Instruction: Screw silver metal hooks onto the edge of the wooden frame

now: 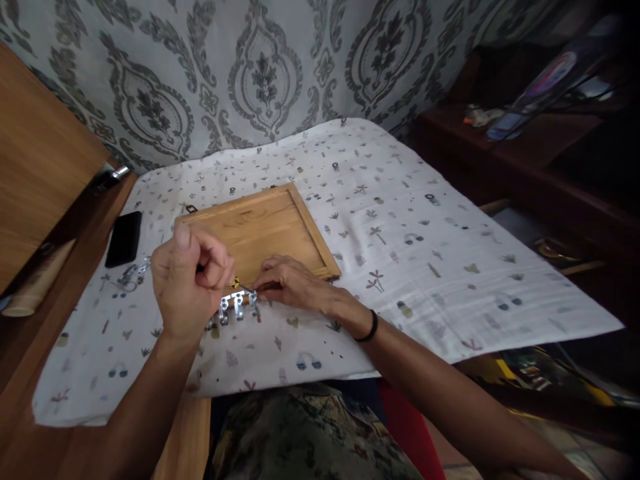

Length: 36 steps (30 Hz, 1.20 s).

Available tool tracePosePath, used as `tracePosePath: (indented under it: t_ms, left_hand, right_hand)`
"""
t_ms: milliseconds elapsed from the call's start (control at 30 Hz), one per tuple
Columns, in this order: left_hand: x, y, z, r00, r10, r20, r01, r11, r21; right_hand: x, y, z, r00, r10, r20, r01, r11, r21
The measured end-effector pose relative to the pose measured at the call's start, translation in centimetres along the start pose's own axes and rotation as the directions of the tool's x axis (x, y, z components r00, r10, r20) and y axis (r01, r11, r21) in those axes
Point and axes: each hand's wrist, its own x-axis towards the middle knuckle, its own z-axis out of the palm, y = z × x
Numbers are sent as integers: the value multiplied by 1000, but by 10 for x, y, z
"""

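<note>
A framed wooden panel [265,227] lies flat on the patterned white cloth, with a row of shiny metal hooks [239,308] along its near edge. My left hand [193,283] is closed above the panel's near left part, round what looks like a screwdriver [237,283]. Its yellow and black part shows beside the fingers, and a thin shaft points right to the hooks' right end. There my right hand [287,281] pinches at the panel's near edge, close to the shaft tip. Whatever lies between those fingertips is hidden.
The white cloth [400,267] covers the table. A black phone [124,239] lies at the left, with small metal pieces [131,277] nearer me. Wooden furniture [45,153] borders the left side. On the right, a plastic bottle [540,87] leans over a dark shelf [560,143].
</note>
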Motion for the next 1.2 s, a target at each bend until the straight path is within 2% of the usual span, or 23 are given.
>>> tracePosePath:
  t_ms: [233,533,633,733,867,967,1033,1100,1200]
  left_hand:
    - [-1,-3,0,1000,-3,-24,4,999,33]
    - [-3,-5,0,999,11,36,-14,997,77]
    - [-2,-4,-2,991,-53,123,42,995,85]
    - [9,-6,-6,965,-102,243,96,995,38]
    - [31,-13,-12,883,-121,454,167,984,-63]
    - [40,-16,-16,833,-133,538,211,974,-86]
    - [38,-15,-17,842,-144,521,207,976,-64]
    - [31,-14,-17,877,-152,455,181,983,-19]
    - [17,-11,-13,942,-183,279,145,978,151]
  right_hand:
    - [0,-1,-1,1000,-12,-7,12,1000,-4]
    - [0,-1,-2,1000,-8,5,8,1000,-30]
    - [0,-2,-2,1000,-10,-5,10,999,-32]
    - [-1,-3,-2,1000,-22,-13,21,999,-24]
    - [-2,-3,-2,999,-33,-9,33,999,-13]
    - [-1,-2,-1,999,-41,-11,41,999,-6]
    - [-1,-2,-1,999,-41,-10,41,999,-6]
    - [-1,-3,-1,999,-38,-11,38,999,-5]
    - [-1,-6,-3,999,-36,-12,36,999,2]
